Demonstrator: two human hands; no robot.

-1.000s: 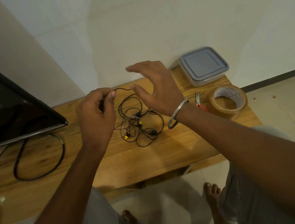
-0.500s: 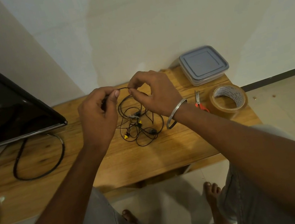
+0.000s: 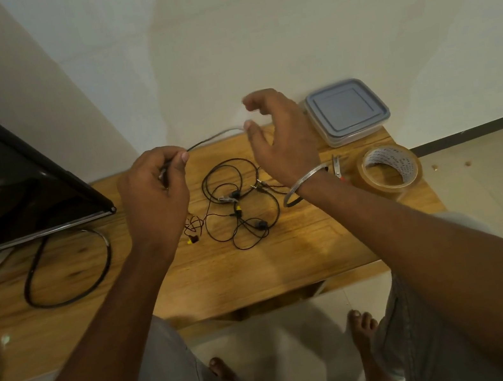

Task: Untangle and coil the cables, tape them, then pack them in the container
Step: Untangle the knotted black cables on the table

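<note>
Left hand (image 3: 156, 190) pinches cable (image 3: 217, 136); right hand (image 3: 281, 141) apparently loose, blurred.

free: table (image 3: 289, 261) front | blocked: container (image 3: 346, 109), tape roll (image 3: 376, 183) right; TV (image 3: 7, 186) left

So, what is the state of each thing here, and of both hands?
Cable pile: tangled, on the table.
Strand: lifted, stretched between the hands.
Container: lid on.
Tape roll: lying flat, untouched.
Scissors: on the table, partly hidden.
Left hand: pinches the strand.
Right hand: open, thumb at the strand.
</note>
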